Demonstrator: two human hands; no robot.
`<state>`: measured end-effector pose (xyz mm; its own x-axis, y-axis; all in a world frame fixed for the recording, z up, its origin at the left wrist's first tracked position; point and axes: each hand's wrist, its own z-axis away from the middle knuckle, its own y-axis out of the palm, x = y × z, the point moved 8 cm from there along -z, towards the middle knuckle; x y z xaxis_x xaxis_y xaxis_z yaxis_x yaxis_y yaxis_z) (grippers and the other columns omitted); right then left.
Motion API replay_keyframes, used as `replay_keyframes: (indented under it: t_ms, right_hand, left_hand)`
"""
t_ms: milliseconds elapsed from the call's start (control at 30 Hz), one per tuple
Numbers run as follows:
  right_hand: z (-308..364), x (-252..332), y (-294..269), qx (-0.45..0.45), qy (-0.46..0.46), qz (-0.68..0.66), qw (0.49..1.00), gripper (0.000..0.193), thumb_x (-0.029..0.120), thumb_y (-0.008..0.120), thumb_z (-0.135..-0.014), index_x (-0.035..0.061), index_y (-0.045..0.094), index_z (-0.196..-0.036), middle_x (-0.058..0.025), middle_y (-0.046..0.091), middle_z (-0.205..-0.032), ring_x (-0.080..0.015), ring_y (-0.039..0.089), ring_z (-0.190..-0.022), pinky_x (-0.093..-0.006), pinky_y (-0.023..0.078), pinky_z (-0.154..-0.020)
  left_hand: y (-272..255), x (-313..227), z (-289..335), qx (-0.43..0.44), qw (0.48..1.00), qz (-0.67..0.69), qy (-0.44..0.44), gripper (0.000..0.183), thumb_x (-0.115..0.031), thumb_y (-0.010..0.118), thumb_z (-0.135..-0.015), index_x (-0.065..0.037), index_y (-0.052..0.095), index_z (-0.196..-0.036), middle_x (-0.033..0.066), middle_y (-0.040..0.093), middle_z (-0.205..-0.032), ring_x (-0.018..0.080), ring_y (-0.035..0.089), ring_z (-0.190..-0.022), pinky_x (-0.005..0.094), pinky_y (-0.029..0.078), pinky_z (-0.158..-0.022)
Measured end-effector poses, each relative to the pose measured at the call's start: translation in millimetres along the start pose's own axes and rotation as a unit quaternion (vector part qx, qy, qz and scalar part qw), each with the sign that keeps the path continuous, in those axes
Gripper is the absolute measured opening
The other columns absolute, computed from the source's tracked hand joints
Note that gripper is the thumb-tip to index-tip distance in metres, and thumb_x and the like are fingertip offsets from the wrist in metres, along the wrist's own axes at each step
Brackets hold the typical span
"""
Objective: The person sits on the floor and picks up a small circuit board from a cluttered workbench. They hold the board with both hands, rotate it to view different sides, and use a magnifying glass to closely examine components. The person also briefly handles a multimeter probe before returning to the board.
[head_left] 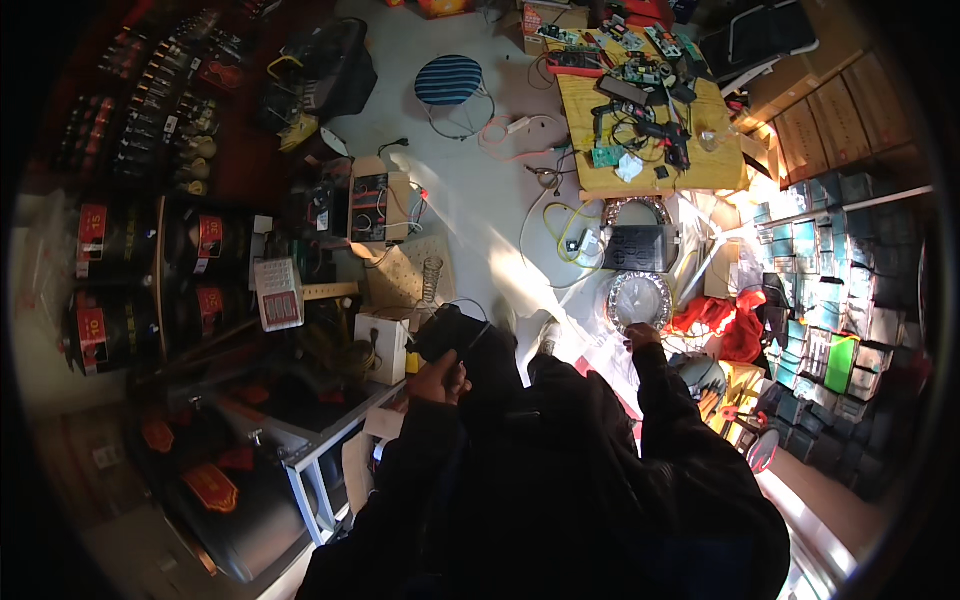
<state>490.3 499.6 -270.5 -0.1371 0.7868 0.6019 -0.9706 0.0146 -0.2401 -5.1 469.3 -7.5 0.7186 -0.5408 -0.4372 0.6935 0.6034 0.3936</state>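
My left hand (440,381) is closed, its fingers curled at the lower edge of a black, flat, boxy object (450,332) with a thin wire looping from it. It appears to grip that edge, though the dark sleeve and trousers hide part of the contact. My right hand (643,336) is closed too, beside the lower rim of a shiny silver ring wrapped in clear plastic (640,299). Whatever its fingers hold cannot be made out. Just beyond the ring lies a black rectangular panel-like case (640,248).
A yellow workbench (600,165) carries circuit boards, a multimeter and tools. Ahead stands a striped round stool (448,80). Cables cross the floor. An open cardboard box (380,208) and large black drums (115,240) are left; red cloth (720,325) and stacked clear drawers (830,270) are right.
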Motion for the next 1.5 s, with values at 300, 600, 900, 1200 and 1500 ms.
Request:
replay_keyframes:
  t_ms: [300,600,900,1200,1500]
  right_hand:
    - [-95.8,182.2,143.6,0.039,-0.087,0.005,0.995,0.023,0.011,0.065,-0.088,-0.0004,0.064,-0.108,-0.0096,0.071,-0.081,-0.0174,0.067,-0.067,-0.0292,0.053,-0.060]
    - [-323.0,358.4,302.2,0.002,-0.037,0.151,0.988,0.049,0.018,0.068,-0.086,-0.0025,0.056,-0.128,-0.0116,0.074,-0.082,-0.0160,0.071,-0.072,-0.0300,0.056,-0.066]
    - [-613.0,343.1,308.5,-0.099,-0.038,0.102,0.989,0.051,0.013,0.073,-0.089,-0.0034,0.050,-0.132,-0.0119,0.070,-0.089,-0.0156,0.065,-0.074,-0.0303,0.057,-0.066]
    - [-784.7,296.2,294.5,-0.110,0.044,0.064,0.991,0.063,0.025,0.077,-0.089,0.0059,0.049,-0.142,-0.0076,0.071,-0.098,-0.0141,0.066,-0.083,-0.0295,0.056,-0.076]
    - [-871.1,259.7,288.2,-0.157,0.022,0.065,0.985,0.024,0.021,0.063,-0.095,0.0064,0.064,-0.114,-0.0050,0.066,-0.100,-0.0175,0.066,-0.083,-0.0315,0.056,-0.073]
  left_hand:
    - [89.6,-70.0,-235.3,0.011,0.993,-0.001,-0.120,0.018,-0.022,0.067,-0.098,-0.011,0.059,-0.086,0.0025,0.055,-0.068,0.0141,0.049,-0.056,0.0331,0.045,-0.061]
    - [119.7,-111.8,-553.4,-0.063,0.970,0.045,-0.228,0.029,-0.028,0.072,-0.095,-0.014,0.053,-0.078,-0.0011,0.052,-0.065,0.0117,0.044,-0.051,0.0302,0.037,-0.054]
    - [83.6,-114.6,-674.8,-0.190,0.948,0.070,-0.246,0.018,-0.024,0.064,-0.099,-0.014,0.054,-0.087,-0.0040,0.049,-0.070,0.0086,0.043,-0.059,0.0280,0.037,-0.061]
    - [155.9,-172.7,-722.0,-0.169,0.959,0.044,-0.223,0.017,-0.022,0.060,-0.099,-0.008,0.059,-0.109,-0.0034,0.047,-0.069,0.0105,0.044,-0.061,0.0322,0.037,-0.061]
    - [168.6,-208.2,-743.1,-0.243,0.936,0.041,-0.253,0.020,-0.011,0.059,-0.093,-0.001,0.062,-0.077,0.0058,0.052,-0.065,0.0151,0.050,-0.059,0.0336,0.044,-0.060]
